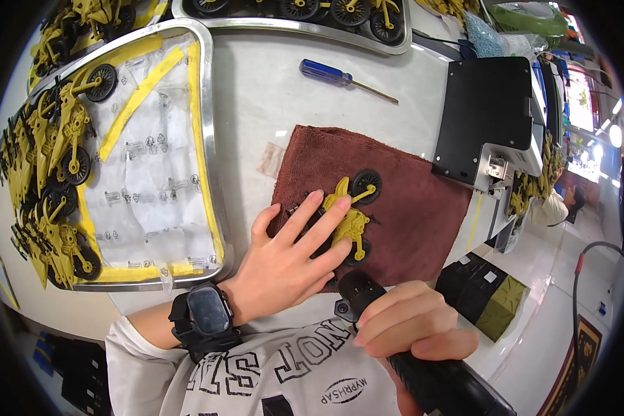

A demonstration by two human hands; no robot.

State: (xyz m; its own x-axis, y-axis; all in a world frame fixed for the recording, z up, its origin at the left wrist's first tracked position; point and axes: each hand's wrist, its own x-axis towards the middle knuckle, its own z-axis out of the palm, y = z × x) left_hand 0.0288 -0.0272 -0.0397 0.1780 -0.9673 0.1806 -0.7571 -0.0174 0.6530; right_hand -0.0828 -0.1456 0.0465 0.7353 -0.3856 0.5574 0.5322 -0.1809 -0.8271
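Note:
A yellow toy motorcycle (pixel 352 216) with black wheels lies on a brown cloth (pixel 409 208) in the middle of the white table. My left hand (pixel 291 256) lies flat on the cloth, its fingers pressing the toy's left side. A black watch (pixel 206 312) is on that wrist. My right hand (pixel 412 322) grips a black electric screwdriver (pixel 430 374), whose front end sits just below the toy at the cloth's near edge.
A metal tray (pixel 205 125) on the left holds several yellow toy motorcycles and clear bags. Another tray (pixel 291 24) with more of them is at the top. A blue-handled screwdriver (pixel 336 75) lies behind the cloth. A black machine (pixel 489 111) stands to the right.

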